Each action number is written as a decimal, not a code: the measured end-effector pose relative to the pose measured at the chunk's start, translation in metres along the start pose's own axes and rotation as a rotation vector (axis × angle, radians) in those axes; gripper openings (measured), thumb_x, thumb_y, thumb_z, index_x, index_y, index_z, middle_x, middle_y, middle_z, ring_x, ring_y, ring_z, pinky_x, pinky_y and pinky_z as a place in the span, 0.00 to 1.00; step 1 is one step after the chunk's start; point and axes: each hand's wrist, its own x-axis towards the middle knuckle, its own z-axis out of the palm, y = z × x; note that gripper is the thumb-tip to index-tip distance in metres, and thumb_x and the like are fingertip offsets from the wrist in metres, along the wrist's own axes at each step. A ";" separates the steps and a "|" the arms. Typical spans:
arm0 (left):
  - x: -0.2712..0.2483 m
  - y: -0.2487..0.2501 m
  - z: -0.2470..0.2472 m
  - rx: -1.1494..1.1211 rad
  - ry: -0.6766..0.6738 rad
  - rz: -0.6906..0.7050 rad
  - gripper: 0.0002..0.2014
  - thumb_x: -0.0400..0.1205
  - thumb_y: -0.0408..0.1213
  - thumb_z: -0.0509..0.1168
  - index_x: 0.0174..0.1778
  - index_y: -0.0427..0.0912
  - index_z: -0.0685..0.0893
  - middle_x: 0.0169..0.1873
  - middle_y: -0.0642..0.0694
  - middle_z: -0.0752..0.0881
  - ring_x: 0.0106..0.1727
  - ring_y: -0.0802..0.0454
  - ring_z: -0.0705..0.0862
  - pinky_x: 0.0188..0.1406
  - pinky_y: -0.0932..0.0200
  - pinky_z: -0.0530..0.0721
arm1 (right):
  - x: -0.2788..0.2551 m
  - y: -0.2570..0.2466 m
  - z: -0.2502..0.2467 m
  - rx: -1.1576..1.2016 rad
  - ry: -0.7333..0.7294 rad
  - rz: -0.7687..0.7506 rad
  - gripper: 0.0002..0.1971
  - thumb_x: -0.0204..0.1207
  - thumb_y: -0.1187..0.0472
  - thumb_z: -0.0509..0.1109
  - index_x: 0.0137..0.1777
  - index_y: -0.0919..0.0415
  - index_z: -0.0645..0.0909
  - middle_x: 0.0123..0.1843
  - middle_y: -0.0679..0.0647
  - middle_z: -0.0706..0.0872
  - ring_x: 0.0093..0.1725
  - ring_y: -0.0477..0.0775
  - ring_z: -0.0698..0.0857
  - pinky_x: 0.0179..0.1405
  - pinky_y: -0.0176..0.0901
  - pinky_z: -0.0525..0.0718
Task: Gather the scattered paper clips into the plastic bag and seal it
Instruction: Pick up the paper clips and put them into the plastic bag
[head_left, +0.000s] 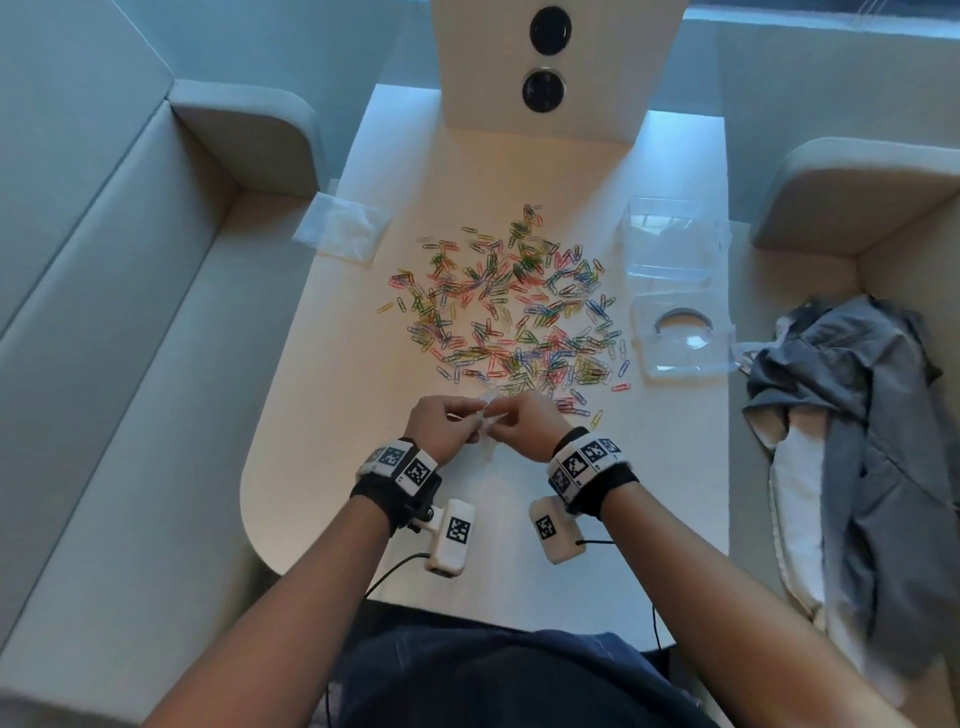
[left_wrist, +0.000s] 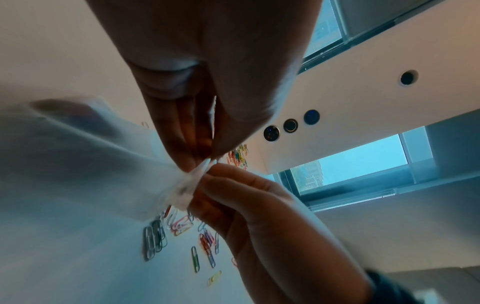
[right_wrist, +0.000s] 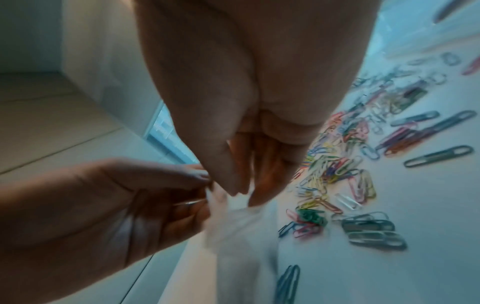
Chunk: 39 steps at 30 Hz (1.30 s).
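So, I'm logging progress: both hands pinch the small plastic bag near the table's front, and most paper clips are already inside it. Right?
Not quite. Both the left hand and right hand do pinch the plastic bag, but the head view shows the paper clips still scattered on the table, none visibly bagged.

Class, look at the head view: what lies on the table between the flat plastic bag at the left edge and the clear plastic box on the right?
The scattered coloured paper clips lie between the flat plastic bag and the clear plastic box, shown in the head view.

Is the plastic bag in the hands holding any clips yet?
Empty, as far as shown: the plastic bag hangs see-through with no clips inside, pinched by both hands; the paper clips lie scattered on the table.
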 end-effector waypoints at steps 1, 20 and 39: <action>0.002 0.000 -0.004 -0.009 0.003 -0.002 0.11 0.78 0.26 0.69 0.55 0.37 0.90 0.39 0.37 0.91 0.38 0.45 0.89 0.50 0.50 0.90 | -0.003 0.002 -0.001 0.136 0.040 -0.007 0.12 0.76 0.64 0.74 0.58 0.60 0.89 0.53 0.54 0.91 0.44 0.48 0.91 0.47 0.43 0.90; 0.044 0.000 -0.067 -0.023 0.017 -0.025 0.11 0.78 0.27 0.69 0.50 0.45 0.91 0.40 0.38 0.92 0.39 0.46 0.89 0.55 0.46 0.89 | -0.019 0.078 0.044 0.197 0.576 0.367 0.13 0.62 0.58 0.85 0.42 0.56 0.84 0.33 0.48 0.88 0.34 0.44 0.86 0.46 0.40 0.88; 0.057 0.003 -0.050 -0.106 0.082 -0.044 0.10 0.79 0.35 0.71 0.55 0.45 0.91 0.36 0.47 0.92 0.36 0.54 0.86 0.50 0.52 0.90 | 0.061 0.060 0.006 -0.050 0.500 0.042 0.06 0.72 0.65 0.78 0.48 0.63 0.91 0.46 0.54 0.89 0.43 0.52 0.86 0.52 0.46 0.88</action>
